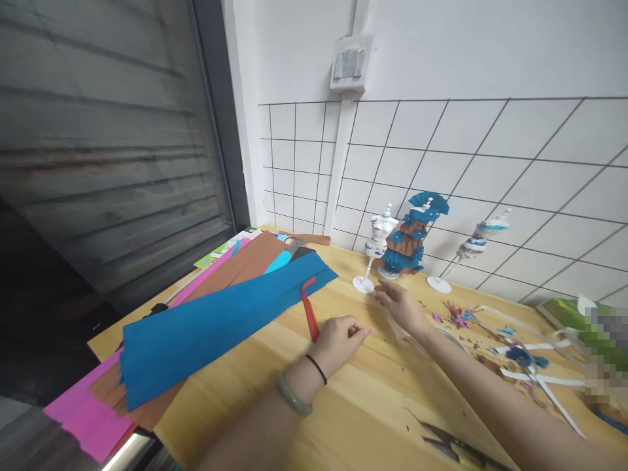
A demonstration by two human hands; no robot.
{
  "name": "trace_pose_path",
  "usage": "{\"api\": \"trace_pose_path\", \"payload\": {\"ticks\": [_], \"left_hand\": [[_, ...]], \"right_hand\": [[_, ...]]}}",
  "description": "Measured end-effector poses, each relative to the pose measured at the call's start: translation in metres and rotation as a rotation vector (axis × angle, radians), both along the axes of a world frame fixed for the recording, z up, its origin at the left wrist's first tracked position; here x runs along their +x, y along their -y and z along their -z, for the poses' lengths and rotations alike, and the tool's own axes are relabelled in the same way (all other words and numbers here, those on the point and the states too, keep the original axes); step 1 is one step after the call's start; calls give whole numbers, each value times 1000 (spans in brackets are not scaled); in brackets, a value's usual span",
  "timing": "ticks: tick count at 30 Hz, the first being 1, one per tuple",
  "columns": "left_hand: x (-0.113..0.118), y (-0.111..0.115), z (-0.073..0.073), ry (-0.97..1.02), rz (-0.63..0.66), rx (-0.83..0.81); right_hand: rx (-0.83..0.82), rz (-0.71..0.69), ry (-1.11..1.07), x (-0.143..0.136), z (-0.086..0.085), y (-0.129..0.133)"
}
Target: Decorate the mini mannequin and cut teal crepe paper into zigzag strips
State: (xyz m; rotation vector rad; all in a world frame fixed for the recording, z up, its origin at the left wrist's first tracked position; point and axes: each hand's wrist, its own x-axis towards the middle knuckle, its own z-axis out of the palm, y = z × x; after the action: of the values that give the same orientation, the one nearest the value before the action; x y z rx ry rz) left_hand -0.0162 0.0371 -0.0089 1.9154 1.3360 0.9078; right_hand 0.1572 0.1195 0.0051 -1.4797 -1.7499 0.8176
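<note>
Red strip (pixel 309 315), its upper end over the right part of the blue sheet (pixel 210 330); probably light, limp and easily torn, best taken flat near its middle. Left hand (pixel 338 340), right of the sheet beside the strip: thumb and forefinger together, contents unclear. Right hand (pixel 403 309), farther right: grip cannot be told.

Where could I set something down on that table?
Bare wood shows between the left hand and the scissors, and more narrowly between the blue paper and the leftmost white figure. Scraps and white strips crowd the right; more papers fill the left.
</note>
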Motion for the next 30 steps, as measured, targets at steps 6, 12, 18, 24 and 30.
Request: {"api": "trace_pose_path", "payload": {"ticks": [6,12,18,24,30], "left_hand": [[11,17,-7,-42,171,51],[24,35,-11,-111,312,88],[28,41,-9,-222,412,229],[32,45,-8,-225,472,252],[34,47,-7,-227,492,236]], "right_hand": [[-109,-109,-216,8,-3,100],[-157,-25,-335,20,4,148],[-228,50,-395,32,11,167],[-250,92,-417,39,8,180],[-204,102,-411,35,12,182]]}}
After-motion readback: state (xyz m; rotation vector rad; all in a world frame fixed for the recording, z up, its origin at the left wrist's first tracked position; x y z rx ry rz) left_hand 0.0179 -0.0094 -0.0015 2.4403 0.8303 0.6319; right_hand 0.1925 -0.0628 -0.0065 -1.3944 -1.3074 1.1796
